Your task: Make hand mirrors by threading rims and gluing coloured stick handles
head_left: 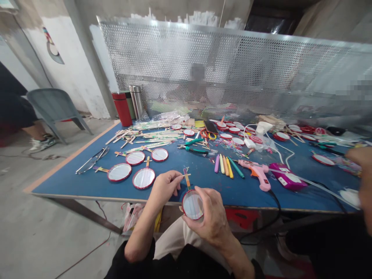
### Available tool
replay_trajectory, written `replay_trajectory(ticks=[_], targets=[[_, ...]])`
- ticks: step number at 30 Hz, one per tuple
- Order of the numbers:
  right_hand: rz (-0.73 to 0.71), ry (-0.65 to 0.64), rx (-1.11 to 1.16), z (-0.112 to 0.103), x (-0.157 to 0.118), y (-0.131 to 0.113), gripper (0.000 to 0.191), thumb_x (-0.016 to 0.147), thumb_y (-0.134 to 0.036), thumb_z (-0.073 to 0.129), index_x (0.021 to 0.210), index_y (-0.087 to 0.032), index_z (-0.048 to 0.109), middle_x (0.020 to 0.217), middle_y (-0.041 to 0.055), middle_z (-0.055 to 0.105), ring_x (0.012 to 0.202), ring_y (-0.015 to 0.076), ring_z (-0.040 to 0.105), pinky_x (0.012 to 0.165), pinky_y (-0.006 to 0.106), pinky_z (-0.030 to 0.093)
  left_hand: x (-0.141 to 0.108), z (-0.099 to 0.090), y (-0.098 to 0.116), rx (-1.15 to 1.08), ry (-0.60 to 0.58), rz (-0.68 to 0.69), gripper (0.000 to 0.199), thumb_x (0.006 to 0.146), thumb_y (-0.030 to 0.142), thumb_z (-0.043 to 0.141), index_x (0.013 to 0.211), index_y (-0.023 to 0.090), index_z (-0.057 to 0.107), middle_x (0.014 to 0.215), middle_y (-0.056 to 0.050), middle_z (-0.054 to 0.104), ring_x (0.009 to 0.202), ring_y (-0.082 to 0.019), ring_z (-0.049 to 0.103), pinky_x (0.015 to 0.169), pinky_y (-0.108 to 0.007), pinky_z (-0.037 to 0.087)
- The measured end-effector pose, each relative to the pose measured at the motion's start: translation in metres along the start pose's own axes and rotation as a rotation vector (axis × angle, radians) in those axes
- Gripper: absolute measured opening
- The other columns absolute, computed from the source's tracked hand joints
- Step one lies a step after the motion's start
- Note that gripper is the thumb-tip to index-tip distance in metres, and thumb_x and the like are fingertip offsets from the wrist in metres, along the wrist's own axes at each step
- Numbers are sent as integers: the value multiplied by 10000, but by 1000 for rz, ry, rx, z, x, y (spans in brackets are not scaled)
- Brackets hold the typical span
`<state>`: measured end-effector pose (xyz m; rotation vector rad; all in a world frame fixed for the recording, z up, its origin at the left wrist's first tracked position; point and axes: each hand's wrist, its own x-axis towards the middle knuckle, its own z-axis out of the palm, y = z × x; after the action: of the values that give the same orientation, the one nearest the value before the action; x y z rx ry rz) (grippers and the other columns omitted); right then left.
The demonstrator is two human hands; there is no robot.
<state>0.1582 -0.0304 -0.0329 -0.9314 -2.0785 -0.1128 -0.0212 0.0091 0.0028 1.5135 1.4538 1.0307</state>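
At the near edge of the bench (72,186), the right hand's (213,213) grip clasps the disc (192,205) by its rim, seemingly the safest hold: light, stiff, but the stick (187,181) looks fragile. The left hand's (166,185) grip pinches the crosspiece (186,175).

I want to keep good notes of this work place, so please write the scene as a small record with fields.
right hand: holds a round white disc with red rim
left hand: fingers near the disc's multicoloured flat stick handle; exact contact unclear
surface: blue table
left of hands: four similar discs with handles, clear-lensed glasses
right of hands: five coloured crayon-like sticks, pink glue gun
far left: red cylindrical bottle
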Motion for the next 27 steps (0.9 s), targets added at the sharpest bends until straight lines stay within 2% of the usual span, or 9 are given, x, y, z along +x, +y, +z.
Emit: replay_trajectory(ticks=[27], targets=[[5, 0, -3, 0, -1, 0, 744, 697, -319, 720, 1324, -123, 371, 1061, 139, 558, 959, 296, 544, 822, 484, 465, 0, 0, 1, -7, 16, -11, 252, 809, 395, 525, 767, 175, 641, 526, 53, 570, 379, -81, 501, 435, -188, 383]])
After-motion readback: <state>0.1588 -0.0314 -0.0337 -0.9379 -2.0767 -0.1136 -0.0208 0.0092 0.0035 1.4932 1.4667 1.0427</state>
